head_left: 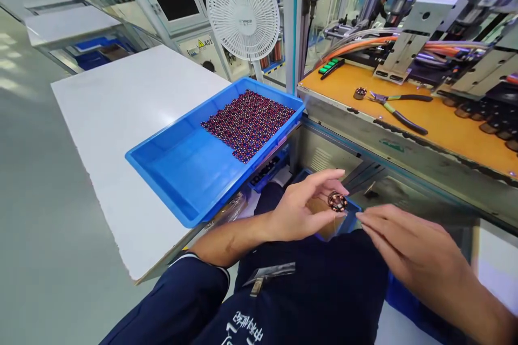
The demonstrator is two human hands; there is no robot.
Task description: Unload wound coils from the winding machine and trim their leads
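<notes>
My left hand (303,207) pinches a small round copper-wound coil (337,201) between thumb and fingertips, held over my lap. My right hand (408,245) is just right of the coil, fingers pressed together in a pinch near its edge; whether they hold a thin wire is too fine to see. A blue tray (178,164) to the upper left carries several rows of the same dark red coils (249,121) packed in its far half. Beneath my hands sits a small blue bin (351,219).
The tray rests half on a white table (117,113) and half against the machine frame. An orange bench top (445,124) holds pliers (399,108) and one loose coil (360,92). A white fan (243,8) stands behind the tray. Machine fixtures and cables fill the upper right.
</notes>
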